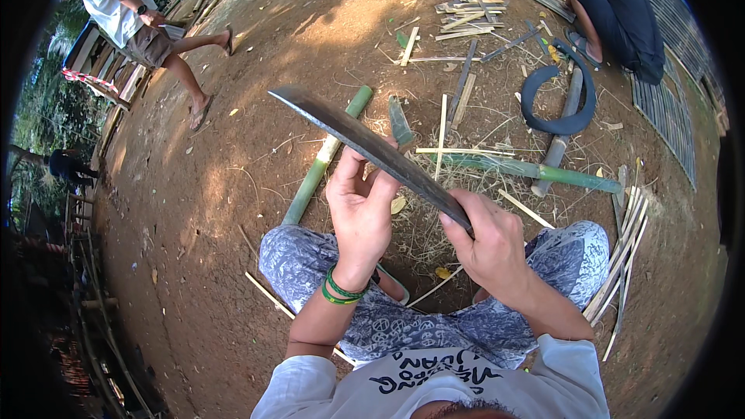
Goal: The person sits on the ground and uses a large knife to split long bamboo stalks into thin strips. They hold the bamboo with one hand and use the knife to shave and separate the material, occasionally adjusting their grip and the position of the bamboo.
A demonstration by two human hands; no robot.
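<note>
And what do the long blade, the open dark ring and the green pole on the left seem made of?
Long blade: probably steel, dull and dark with a paler edge.
Open dark ring: perhaps rubber or plastic; it looks smooth and matte.
Green pole: likely bamboo, round and smooth with a paler patch.

Dirt ground [194,264] | green bamboo pole [317,176] beyond your left hand [361,206] | thin strips [627,260] right of your right hand [493,247] | shavings [490,188] beyond both

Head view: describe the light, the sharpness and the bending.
Head view: patchy sunlight and shade across the ground; the knife looks fairly sharp; the ribbed panel appears bowed near the right rim; the corners fall to black; the lower left sits in deep shade.
</note>
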